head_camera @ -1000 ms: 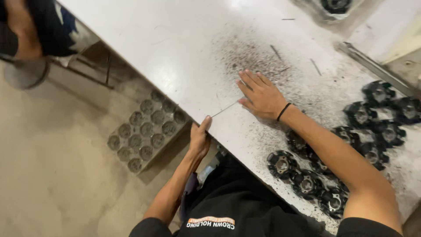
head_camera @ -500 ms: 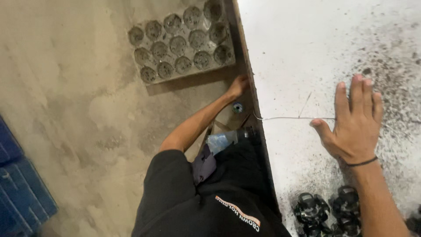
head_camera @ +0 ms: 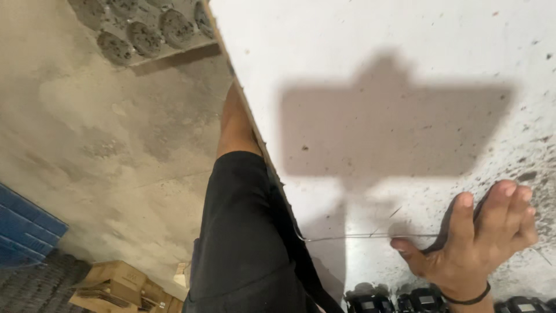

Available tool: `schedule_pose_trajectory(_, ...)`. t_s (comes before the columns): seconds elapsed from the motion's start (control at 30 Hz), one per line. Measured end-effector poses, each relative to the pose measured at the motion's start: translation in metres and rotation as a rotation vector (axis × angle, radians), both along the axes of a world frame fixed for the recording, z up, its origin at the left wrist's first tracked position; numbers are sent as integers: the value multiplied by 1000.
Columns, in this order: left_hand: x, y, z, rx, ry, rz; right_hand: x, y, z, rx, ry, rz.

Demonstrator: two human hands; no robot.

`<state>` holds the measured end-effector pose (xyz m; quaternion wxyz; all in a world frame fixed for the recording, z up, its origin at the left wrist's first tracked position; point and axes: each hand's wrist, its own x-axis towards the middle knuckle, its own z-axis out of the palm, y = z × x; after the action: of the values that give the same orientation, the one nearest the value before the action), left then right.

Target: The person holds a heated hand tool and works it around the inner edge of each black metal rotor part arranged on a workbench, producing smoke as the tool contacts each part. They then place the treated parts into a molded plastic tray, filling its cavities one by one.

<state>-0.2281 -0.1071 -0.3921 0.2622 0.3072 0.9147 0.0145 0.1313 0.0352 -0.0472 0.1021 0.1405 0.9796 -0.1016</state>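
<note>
A thin wire (head_camera: 359, 236) lies flat across the near part of the white table (head_camera: 376, 69), running from the table's left edge, where it hooks down, rightward to the right hand (head_camera: 472, 246). That hand rests on the tabletop with its fingers extended and close together, the thumb laid along the wire's right end so the wire is pinned under it rather than pinched in a fist. The left hand is not in view: the left arm (head_camera: 234, 124) reaches down past the table edge toward the floor, and whether that hand is loose or gripping anything cannot be told. Half a second ago the left hand was visible at the table's edge and the tray sat well within the picture; now the view has swung closer over the table, the tray of round parts (head_camera: 147, 29) shows only at the far left corner, and a broad shadow (head_camera: 394, 127) falls across the tabletop. The right hand has kept its place on the wire through this, so the wire appears to stay held against the table. At the near edge, just beside the right wrist with its black band (head_camera: 469, 299), sit dark round parts (head_camera: 399, 302). On the floor to the near left are a blue crate (head_camera: 26, 226) and cardboard boxes (head_camera: 116, 284).
</note>
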Motion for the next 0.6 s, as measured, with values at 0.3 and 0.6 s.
schedule_pose_trajectory(0.3, -2, -5, 2, 379, -109, 157, -3, -3, 1, -30, 60, -45)
schedule_pose_trajectory(0.6, -60, -123, 96, 809, -61, 631, -18, -7, -9, -47, 261, -49)
